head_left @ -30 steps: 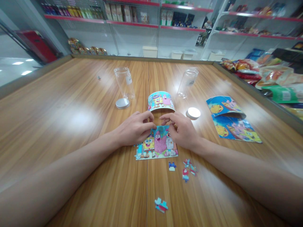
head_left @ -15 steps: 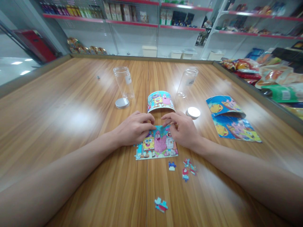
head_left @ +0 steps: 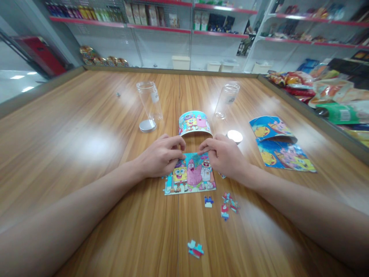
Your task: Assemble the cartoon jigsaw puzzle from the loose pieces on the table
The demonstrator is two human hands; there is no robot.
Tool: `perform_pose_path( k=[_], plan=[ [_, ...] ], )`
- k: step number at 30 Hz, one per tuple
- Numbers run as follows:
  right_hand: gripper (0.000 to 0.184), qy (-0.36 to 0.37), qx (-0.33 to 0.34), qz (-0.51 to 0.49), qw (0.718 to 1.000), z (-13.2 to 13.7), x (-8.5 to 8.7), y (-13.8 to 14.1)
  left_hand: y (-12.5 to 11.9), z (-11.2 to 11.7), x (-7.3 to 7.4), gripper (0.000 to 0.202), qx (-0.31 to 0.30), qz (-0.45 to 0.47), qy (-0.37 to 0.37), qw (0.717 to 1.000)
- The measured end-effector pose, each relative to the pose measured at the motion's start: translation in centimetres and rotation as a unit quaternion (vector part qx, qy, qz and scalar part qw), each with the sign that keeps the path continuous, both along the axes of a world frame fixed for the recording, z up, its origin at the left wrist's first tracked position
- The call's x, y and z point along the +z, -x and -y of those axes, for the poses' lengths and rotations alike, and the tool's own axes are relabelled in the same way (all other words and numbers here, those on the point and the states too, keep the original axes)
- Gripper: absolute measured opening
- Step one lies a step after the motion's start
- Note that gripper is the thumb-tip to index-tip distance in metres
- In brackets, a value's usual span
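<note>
A cartoon jigsaw puzzle [head_left: 194,173], mostly assembled, lies flat on the table with a yellow and a pink character on it. My left hand [head_left: 164,156] is closed around its upper left edge, thumb and fingertips on the pieces. At the upper right edge, my right hand [head_left: 223,156] has curled fingers gripping the border. Both palms hide the puzzle's side edges. Just beyond stands a curved picture card [head_left: 195,121] with the same characters. Loose puzzle pieces lie closer to me: a blue and white piece [head_left: 208,201], a small cluster [head_left: 230,204] and another clump [head_left: 195,249].
Two clear jars [head_left: 150,100] stand farther back, with a silver lid [head_left: 148,125] at left and another lid [head_left: 235,136] at right. Blue picture sheets [head_left: 285,154] lie to the right. Packaged goods [head_left: 331,94] line the table's right side; shelves [head_left: 161,29] stand behind.
My right hand has shifted slightly away from the puzzle's middle, uncovering more of its upper right part. The left hand is nearly still. The view has moved slightly.
</note>
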State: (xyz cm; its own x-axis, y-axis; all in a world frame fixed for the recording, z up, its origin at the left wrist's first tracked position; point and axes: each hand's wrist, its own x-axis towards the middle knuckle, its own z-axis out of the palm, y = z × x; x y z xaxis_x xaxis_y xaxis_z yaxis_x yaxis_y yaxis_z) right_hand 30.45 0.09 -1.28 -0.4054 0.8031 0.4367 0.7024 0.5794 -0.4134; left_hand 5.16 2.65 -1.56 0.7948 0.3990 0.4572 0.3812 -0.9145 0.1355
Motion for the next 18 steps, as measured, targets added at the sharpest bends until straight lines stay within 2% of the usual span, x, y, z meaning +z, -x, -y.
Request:
perform_pose_path(
  k=[4,8,11,15,18],
  plan=[
    [0.029,-0.006,-0.012,0.038,0.999,0.3,0.4,0.0,0.1,0.0,0.1,0.025,-0.004,0.014,-0.006,1.000],
    [0.026,0.007,0.007,0.084,0.996,1.3,1.5,-0.1,0.1,0.1,0.3,0.023,-0.011,0.011,-0.009,1.000],
    [0.033,0.022,0.025,0.131,0.991,1.8,2.2,-0.4,0.0,0.2,0.3,0.021,-0.021,0.014,-0.014,1.000],
    [0.035,0.032,0.032,0.184,0.982,1.3,2.7,-1.2,0.0,0.3,0.3,0.020,-0.025,0.010,-0.024,0.999],
    [0.038,0.066,0.018,0.220,0.973,0.5,3.5,-1.8,0.0,0.3,0.3,0.021,-0.029,0.002,-0.017,0.999]
  ],
)
